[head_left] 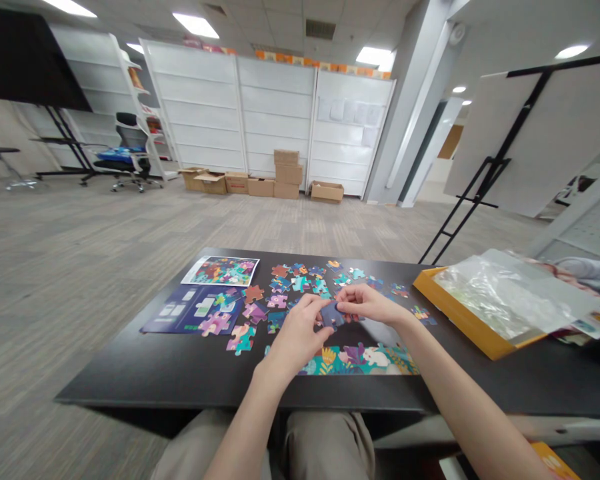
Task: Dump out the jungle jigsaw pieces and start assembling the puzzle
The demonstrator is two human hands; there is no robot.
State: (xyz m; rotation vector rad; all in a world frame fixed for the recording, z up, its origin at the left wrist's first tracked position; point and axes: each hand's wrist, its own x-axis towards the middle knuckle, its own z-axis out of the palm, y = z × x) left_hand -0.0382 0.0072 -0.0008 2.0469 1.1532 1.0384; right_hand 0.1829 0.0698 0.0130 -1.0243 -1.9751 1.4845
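A dark blue puzzle piece [333, 316] is held up between both hands above the black table. My left hand [303, 330] grips its left side, thumb and fingers closed. My right hand [363, 303] pinches its upper right edge. Below them, near the front edge, lies a joined puzzle strip [353, 358] with a white rabbit and yellow flowers; my left wrist hides part of it. Loose puzzle pieces [300, 283] are spread beyond and left of the hands. A pink piece [215, 324] and others lie on a purple sheet [180, 310].
A printed picture [223, 271] lies at the table's far left. To the right, a yellow box [460, 320] holds clear plastic wrapping [505, 293], with cloth-like items beyond it. A black stand [473, 193] rises behind the table's right side. Cardboard boxes [286, 175] stand along the back wall.
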